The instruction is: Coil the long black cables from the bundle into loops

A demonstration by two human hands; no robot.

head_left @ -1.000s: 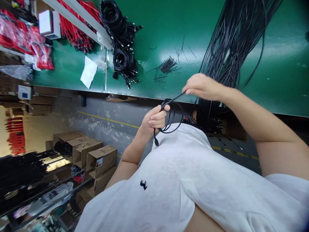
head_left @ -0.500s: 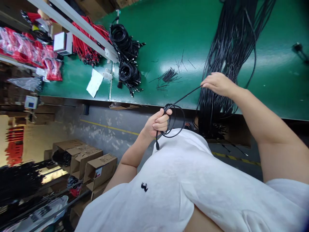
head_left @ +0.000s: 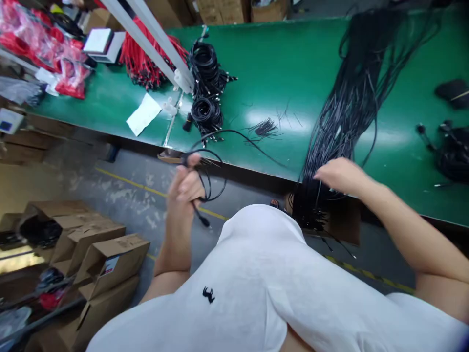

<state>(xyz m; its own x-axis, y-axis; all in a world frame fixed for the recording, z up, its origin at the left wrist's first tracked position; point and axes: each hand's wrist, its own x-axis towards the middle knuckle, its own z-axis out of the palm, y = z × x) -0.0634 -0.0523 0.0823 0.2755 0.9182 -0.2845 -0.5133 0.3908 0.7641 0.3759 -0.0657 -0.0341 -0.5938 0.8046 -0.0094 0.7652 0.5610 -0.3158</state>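
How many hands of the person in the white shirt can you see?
2: the left hand, holding a looped black cable in front of the green table, and the right hand, by the long black cables draped over its edge.

The green tabletop [head_left: 278, 54] is brightly lit (deep shadow beneath), pale glare is reflected near thin black strands [head_left: 266, 128], and the left hand [head_left: 186, 188] is softened by motion blur.
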